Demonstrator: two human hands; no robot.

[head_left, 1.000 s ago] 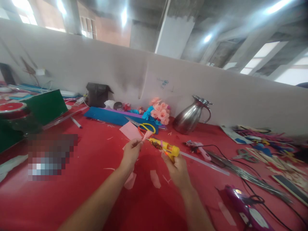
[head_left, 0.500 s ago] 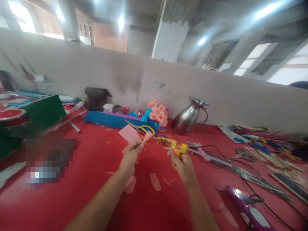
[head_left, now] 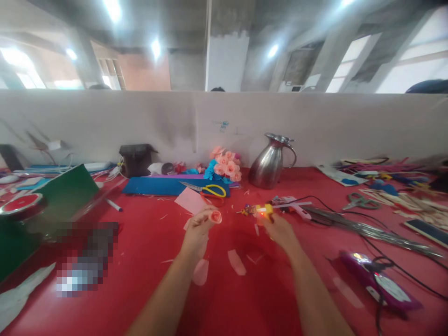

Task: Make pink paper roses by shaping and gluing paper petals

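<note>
My left hand point(head_left: 198, 228) is closed, its fingers pinching a small rolled pink paper flower point(head_left: 215, 216) whose coiled top faces me. To the right, my right hand point(head_left: 280, 231) has its fingers around a yellow hot glue gun point(head_left: 263, 211) with a glowing light; the nozzle points left, low over the table. Behind my left hand lies a pink paper sheet point(head_left: 189, 200). Scissors with yellow handles point(head_left: 214, 190) rest just past it. Cut pink paper petals point(head_left: 237, 262) lie on the red table point(head_left: 217, 303) between my forearms.
A bunch of pink and blue paper flowers point(head_left: 227, 165) and a steel jug point(head_left: 268, 163) stand near the back wall. To the right are grey-handled scissors point(head_left: 362, 200) and a purple power strip point(head_left: 381, 282) with black cables. A green board point(head_left: 72, 198) stands at left.
The paper flower has turned so its coiled top faces me. My right hand has moved slightly right with the glue gun, which sits lower. The camera view has levelled.
</note>
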